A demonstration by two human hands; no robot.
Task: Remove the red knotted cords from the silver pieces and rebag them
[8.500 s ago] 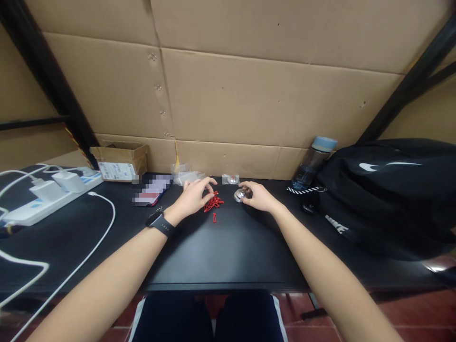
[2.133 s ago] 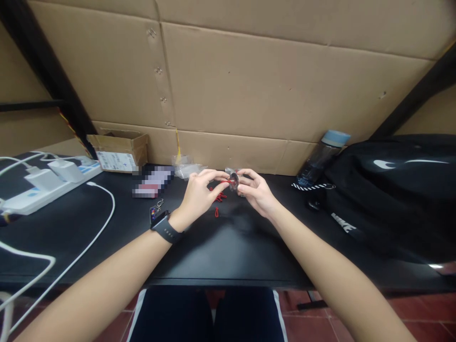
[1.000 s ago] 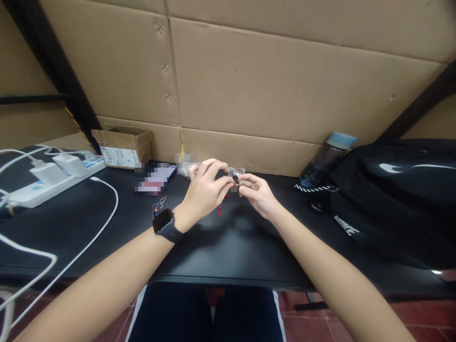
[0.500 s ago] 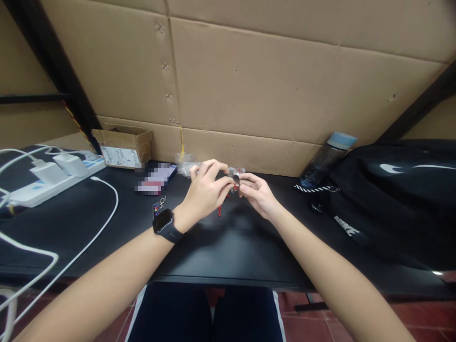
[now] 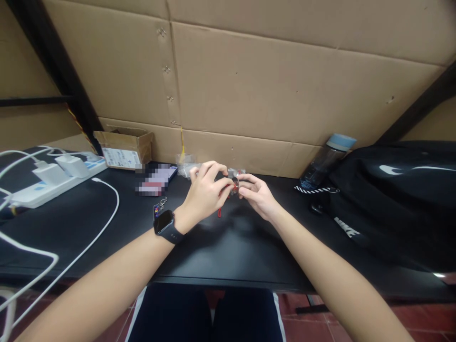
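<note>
Right hand (image 5: 261,197) has thumb and fingers closed on the edge of a round metal piece (image 5: 238,181), held tilted up above the black table (image 5: 228,259) between the two hands. Left hand (image 5: 205,191) pinches a red cord loop (image 5: 234,188) thumb-to-finger at its near face, other fingers curled loosely; can't tell whether the cord passes through. Another red loop (image 5: 219,213) lies on the table just below the left hand, clear plastic bags (image 5: 187,167) behind it near the cardboard wall (image 5: 249,149).

creased cardboard wall (image 5: 285,71) behind black desk (image 5: 224,259); dark slanting posts (image 5: 48,54) both sides; red tiled floor (image 5: 306,328) below.
</note>
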